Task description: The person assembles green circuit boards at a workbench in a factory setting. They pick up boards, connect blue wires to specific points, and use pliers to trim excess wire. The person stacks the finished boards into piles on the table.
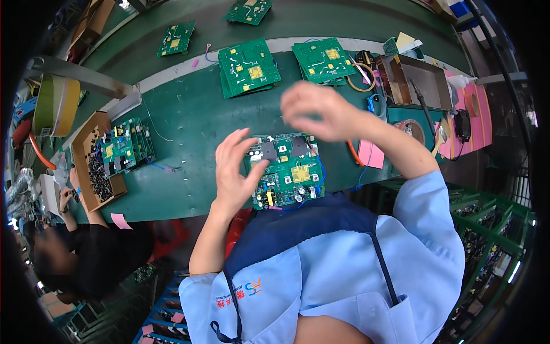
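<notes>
A green circuit board (286, 167) lies before me near the table's front edge. Dark blocks, a yellow square patch, small parts and a blue wire are on it. My left hand (234, 172) is at the board's left side, fingers apart, with the thumb over the edge; whether it touches the board is hard to see. Above the board's far right corner hovers my right hand (318, 112), its fingers curled and smeared by motion. Whatever those fingers may hold cannot be made out.
Stacked green boards (249, 64) and another stack (324, 60) lie at the back. On the left, a cardboard box (117, 184) of small black parts adjoins upright boards (129, 143). A metal tray (424, 86) and tape roll (409, 131) are right. A co-worker's arm (91, 209) shows left.
</notes>
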The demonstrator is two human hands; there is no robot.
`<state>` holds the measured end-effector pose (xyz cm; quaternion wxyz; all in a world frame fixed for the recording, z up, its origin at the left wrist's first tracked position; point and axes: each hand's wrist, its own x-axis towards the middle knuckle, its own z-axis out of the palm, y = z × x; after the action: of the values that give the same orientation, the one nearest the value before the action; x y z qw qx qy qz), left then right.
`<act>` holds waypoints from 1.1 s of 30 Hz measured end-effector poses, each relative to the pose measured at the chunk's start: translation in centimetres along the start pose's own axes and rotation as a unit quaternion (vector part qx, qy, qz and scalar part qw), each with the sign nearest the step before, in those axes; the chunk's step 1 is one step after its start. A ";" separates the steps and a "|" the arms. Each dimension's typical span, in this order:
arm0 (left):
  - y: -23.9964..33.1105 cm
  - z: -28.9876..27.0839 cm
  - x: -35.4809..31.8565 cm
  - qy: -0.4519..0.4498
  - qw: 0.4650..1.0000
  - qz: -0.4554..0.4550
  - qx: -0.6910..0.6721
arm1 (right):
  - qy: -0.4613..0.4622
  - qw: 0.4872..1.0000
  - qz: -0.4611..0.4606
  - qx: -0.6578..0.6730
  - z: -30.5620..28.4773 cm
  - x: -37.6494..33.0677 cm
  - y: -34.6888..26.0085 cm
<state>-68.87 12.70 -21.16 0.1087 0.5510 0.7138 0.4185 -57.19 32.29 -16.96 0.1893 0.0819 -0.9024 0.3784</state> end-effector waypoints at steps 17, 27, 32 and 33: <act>1.5 2.1 1.2 -0.139 0.988 0.063 0.038 | -0.127 0.961 -0.005 -0.245 2.0 -7.3 -2.8; 1.7 2.1 1.1 -0.143 0.987 0.065 0.028 | -0.126 0.966 0.003 -0.226 1.6 -7.7 -2.7; 1.6 1.9 1.2 -0.143 0.987 0.072 0.031 | -0.125 0.959 0.006 -0.253 2.0 -6.9 -3.2; 1.7 1.9 1.1 -0.142 0.987 0.073 0.032 | -0.141 0.952 -0.007 -0.271 1.8 -6.7 -3.4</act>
<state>-66.93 14.63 -20.85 0.1604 0.6583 0.6620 0.3204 -50.55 28.64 -18.67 0.0774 0.0863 -0.9880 0.1025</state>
